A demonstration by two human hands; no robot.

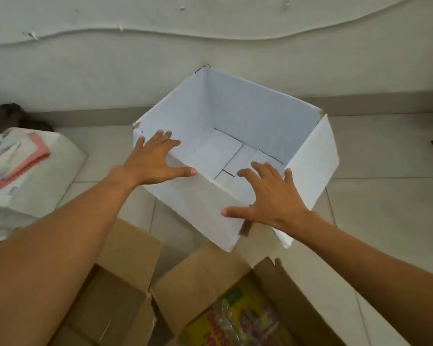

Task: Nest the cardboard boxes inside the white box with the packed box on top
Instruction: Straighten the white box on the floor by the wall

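Your white box (248, 121) sits open at mid-frame on the tiled floor (385, 208), smooth card with flaps folded out. Your left hand (155, 161) and right hand (273, 196) spread flat, fingers released, over its near rim. Two brown cardboard boxes wait at the bottom: an empty one (115, 295), a packed one (235, 308).

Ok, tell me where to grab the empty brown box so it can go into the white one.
Pinch the empty brown box by two opposite upright walls, from above: its top is open and flaps are spread. Both hands, left and right, are free.
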